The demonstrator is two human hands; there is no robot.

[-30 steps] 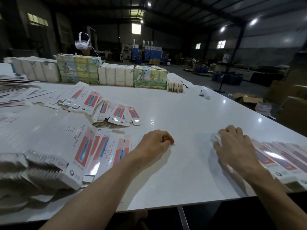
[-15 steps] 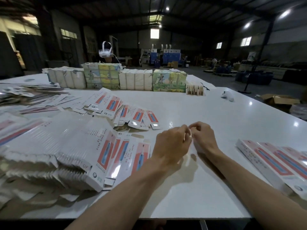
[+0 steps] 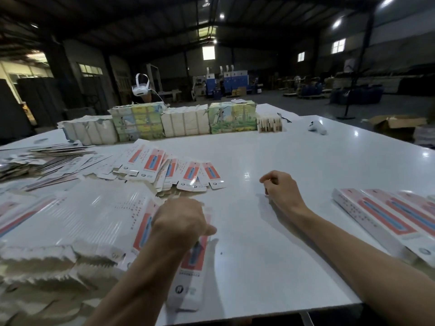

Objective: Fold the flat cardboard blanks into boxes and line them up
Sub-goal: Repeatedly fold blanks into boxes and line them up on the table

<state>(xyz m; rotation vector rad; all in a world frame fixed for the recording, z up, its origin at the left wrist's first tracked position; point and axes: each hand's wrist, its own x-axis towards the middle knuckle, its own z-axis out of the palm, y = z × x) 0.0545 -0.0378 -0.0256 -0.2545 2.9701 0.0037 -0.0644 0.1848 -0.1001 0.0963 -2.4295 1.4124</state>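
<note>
Two bare hands out over a white table. For the left hand: back up, fingers curled down round the upper part of a flat blank, thumb hooked at its right edge. Grips it where it juts from the near pile of blanks, lower end lying on the table close to the front edge. For the right hand: heel down on bare table, well apart from the left, fingers loosely curled inward, thumb near the forefinger, nothing visible in them. At far right, a row of folded boxes lying side by side, long sides touching, red-and-blue print facing up. Beyond the left hand, a fan of more blanks overlapping one another. Along the far side, wrapped bundles standing in a line, some white, some with green pictures. Near the far right corner, a small white controller. Behind the bundles, a white headset on another person. On the floor beyond, an open cardboard carton.
</note>
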